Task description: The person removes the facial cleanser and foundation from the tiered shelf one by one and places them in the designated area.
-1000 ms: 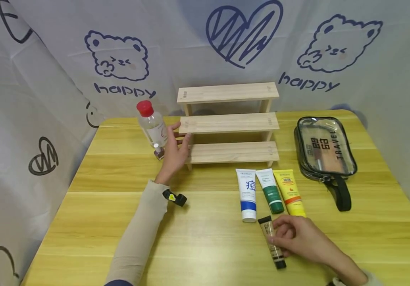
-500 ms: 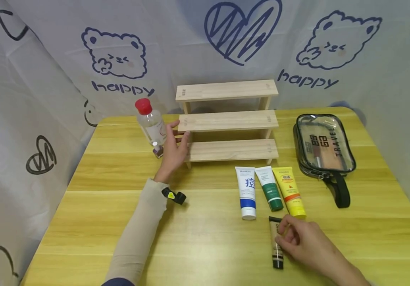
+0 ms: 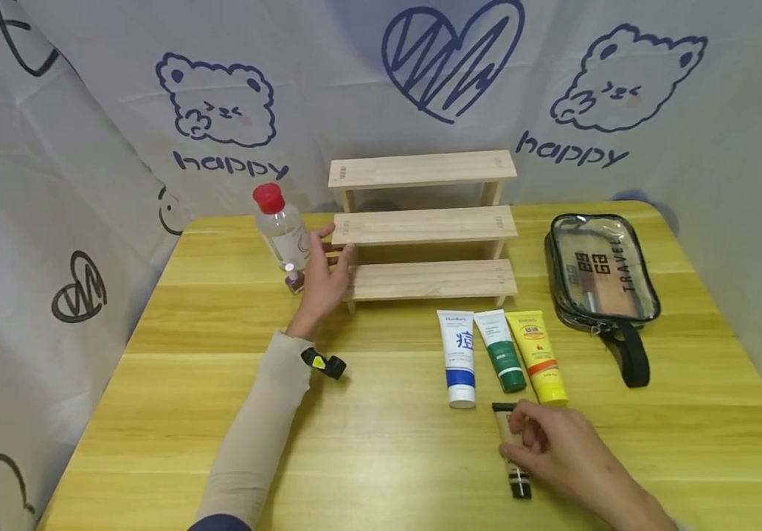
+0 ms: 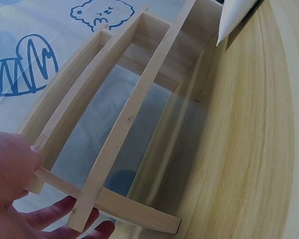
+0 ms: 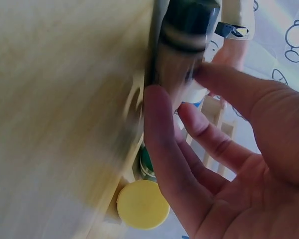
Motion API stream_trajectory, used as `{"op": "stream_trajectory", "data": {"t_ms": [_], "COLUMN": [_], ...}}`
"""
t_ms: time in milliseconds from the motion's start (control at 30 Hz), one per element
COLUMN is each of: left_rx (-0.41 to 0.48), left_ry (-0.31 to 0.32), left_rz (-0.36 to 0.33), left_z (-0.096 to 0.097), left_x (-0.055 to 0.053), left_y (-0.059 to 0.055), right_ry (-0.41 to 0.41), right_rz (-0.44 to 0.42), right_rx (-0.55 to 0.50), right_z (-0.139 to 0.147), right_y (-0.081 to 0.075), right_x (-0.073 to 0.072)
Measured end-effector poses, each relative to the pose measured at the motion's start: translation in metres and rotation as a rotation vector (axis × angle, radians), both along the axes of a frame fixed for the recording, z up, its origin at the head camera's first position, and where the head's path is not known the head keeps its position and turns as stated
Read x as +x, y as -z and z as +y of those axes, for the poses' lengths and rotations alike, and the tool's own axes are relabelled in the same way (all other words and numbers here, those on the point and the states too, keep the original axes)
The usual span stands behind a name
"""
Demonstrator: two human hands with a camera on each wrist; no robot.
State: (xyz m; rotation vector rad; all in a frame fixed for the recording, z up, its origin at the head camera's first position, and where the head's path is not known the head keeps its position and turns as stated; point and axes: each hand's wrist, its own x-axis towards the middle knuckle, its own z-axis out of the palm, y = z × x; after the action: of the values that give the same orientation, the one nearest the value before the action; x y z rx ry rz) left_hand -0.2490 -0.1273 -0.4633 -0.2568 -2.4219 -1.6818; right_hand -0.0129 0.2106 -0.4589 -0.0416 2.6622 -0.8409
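Note:
My left hand point(image 3: 326, 276) grips the left end of a three-tier wooden shelf point(image 3: 423, 280). In the left wrist view, its thumb lies against the upper boards and the fingers point(image 4: 50, 214) curl round the side piece. My right hand point(image 3: 563, 446) pinches a small beige tube with black ends point(image 3: 518, 479) between thumb and fingers, low over the front of the table. The right wrist view has the tube point(image 5: 182, 59) close up, its dark cap end at the top. The hand covers part of the tube; whether it touches the table I cannot tell.
Three tubes lie before the shelf: white-and-blue point(image 3: 458, 354), white-and-green point(image 3: 502, 354), and yellow point(image 3: 540, 361). A clear travel pouch point(image 3: 603, 269) is at the right. Beside my left hand stand a red-capped bottle point(image 3: 281, 232) and a small white-capped bottle point(image 3: 293, 280).
My right hand and the beige tube shifted a little right, then slightly back left, and the tube's slant changed along the way. The left hand stays on the shelf.

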Motion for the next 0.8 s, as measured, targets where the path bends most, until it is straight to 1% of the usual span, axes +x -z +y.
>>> {"op": "stream_trajectory", "data": {"t_ms": [167,300,333,400,433,467,533,567,633,667,700,767,800], "left_rx": [0.005,-0.001,-0.009,-0.024,-0.03,-0.032,-0.034,-0.028,-0.014,-0.011,-0.015,-0.038,-0.055], "left_ry": [-0.007,-0.006,-0.01,-0.023,-0.021,-0.021,-0.019,-0.013,0.007,0.01,0.011,0.011,0.011], "left_rz": [-0.012,-0.021,-0.017,-0.033,-0.03,-0.034,-0.047,-0.055,-0.047,-0.054,-0.052,-0.036,-0.025], "left_z": [-0.001,-0.002,-0.004,-0.006,-0.007,-0.008,-0.007,-0.005,-0.004,-0.002,-0.001,0.0,0.001], "left_x": [-0.001,-0.004,-0.008,-0.012,-0.016,-0.017,-0.015,-0.012,-0.007,-0.003,-0.001,0.001,0.002], "left_y": [0.001,0.003,0.008,0.013,0.018,0.019,0.018,0.013,0.009,0.003,0.002,0.001,0.0], "right_ry": [0.016,0.033,0.039,0.048,0.052,0.053,0.056,0.055,0.058,0.056,0.053,0.047,0.042], "right_rz": [0.026,0.028,0.024,0.018,0.015,0.015,0.015,0.02,0.026,0.034,0.047,0.108,0.158], "right_rx": [0.024,0.016,0.012,0.007,0.006,0.008,0.011,0.013,0.02,0.022,0.022,0.015,0.003], "right_z": [-0.003,-0.004,-0.004,-0.004,-0.004,-0.004,-0.005,-0.005,-0.005,-0.006,-0.006,-0.005,-0.004], "right_y": [0.003,0.004,0.005,0.005,0.006,0.006,0.006,0.007,0.006,0.005,0.003,-0.001,-0.004], "right_x": [-0.004,-0.005,-0.005,-0.006,-0.006,-0.006,-0.005,-0.005,-0.004,-0.004,-0.004,-0.004,-0.005]}}
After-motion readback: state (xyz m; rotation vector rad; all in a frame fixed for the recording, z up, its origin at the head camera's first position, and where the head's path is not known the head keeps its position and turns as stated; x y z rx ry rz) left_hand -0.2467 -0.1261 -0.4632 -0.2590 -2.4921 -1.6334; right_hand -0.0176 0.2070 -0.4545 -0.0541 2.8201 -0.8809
